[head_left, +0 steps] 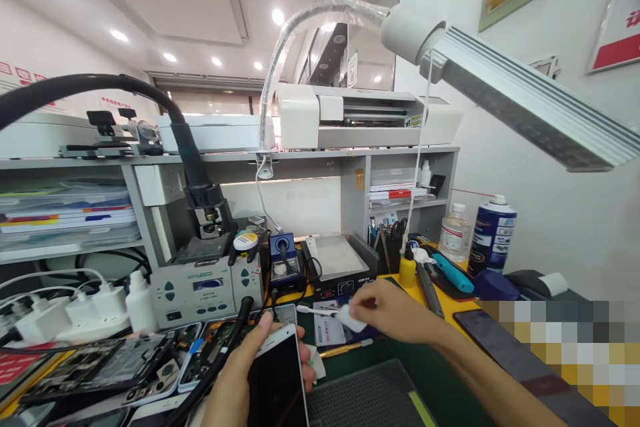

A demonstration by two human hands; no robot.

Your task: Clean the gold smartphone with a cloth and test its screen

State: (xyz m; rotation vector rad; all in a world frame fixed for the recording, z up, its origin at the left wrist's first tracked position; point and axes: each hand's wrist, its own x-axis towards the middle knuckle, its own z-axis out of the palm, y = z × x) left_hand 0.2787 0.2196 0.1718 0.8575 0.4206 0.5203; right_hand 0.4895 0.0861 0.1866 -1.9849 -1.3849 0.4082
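Observation:
My left hand (240,373) grips a white-framed smartphone (277,380) with a dark screen, holding it tilted up near the bottom centre of the head view. To its right, my right hand (395,310) pinches a small white pad or wipe (350,317) above the green work mat (370,380). A white brush or swab (315,311) lies just left of that pad. The right forearm runs off toward the lower right corner.
A soldering station (207,287) with a black hose, opened phones (100,363) at the left, a heating plate (337,260), a yellow bottle (407,270), a clear bottle (456,232), a blue spray can (493,233), a power strip (65,317) and a lamp bar (525,103) overhead surround the bench.

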